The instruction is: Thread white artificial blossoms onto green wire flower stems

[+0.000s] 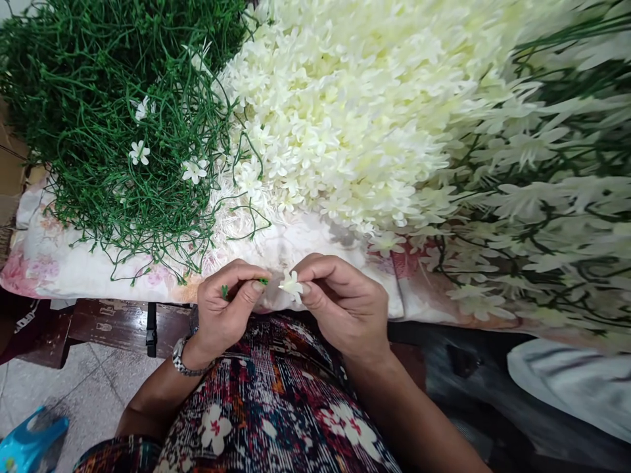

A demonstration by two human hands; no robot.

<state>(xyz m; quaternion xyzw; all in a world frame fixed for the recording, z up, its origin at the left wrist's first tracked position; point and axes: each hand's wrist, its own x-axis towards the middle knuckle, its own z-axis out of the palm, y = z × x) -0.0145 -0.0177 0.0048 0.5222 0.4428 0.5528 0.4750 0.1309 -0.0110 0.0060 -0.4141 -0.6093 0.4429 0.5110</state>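
Between thumb and fingertips, my left hand (231, 299) pinches a small green plastic stem (263, 281); another bit of green shows by the knuckles. My right hand (345, 295), close beside it, grips a white artificial flower (292, 286) by thumb and forefinger. Flower and stem tip are a short gap apart, just above the near edge of the cloth. Beyond my hands lies a large heap of loose white flower heads (335, 131). To its left is a tangled pile of green stems (123, 118) with a few white blossoms on it.
A floral cloth (167, 279) covers the work surface over a dark wooden edge (113, 325). On the right, white flowers on green stems (532, 197) are bunched together. A blue plastic object (32, 441) stands on the tiled floor at lower left.
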